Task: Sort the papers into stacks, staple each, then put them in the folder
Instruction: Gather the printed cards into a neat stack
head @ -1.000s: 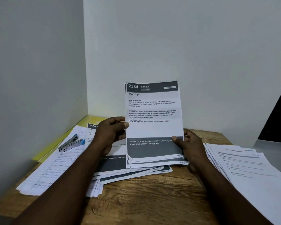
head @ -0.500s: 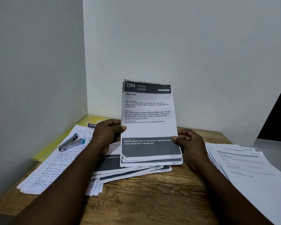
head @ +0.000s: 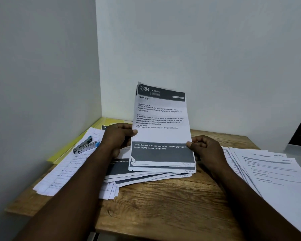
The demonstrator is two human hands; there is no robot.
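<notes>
I hold a small bundle of printed sheets point(head: 161, 133) upright above the desk, its top page headed "2384 KITCHEN, Wash cups". My left hand point(head: 118, 139) grips its left edge, thumb on the front. My right hand point(head: 204, 148) pinches its right edge. Its lower edges rest on a loose pile of similar dark-banded sheets point(head: 146, 176). A blue and silver stapler point(head: 85, 145) lies on handwritten pages point(head: 66, 169) at the left. A yellow folder point(head: 66, 150) lies under those pages along the left wall.
A fanned stack of white printed papers point(head: 271, 173) covers the right side of the wooden desk point(head: 163, 206). Walls close off the left and the back. Bare wood shows at the front of the desk.
The held bundle has tilted a little, its top leaning to the left, and both hands have shifted slightly with it.
</notes>
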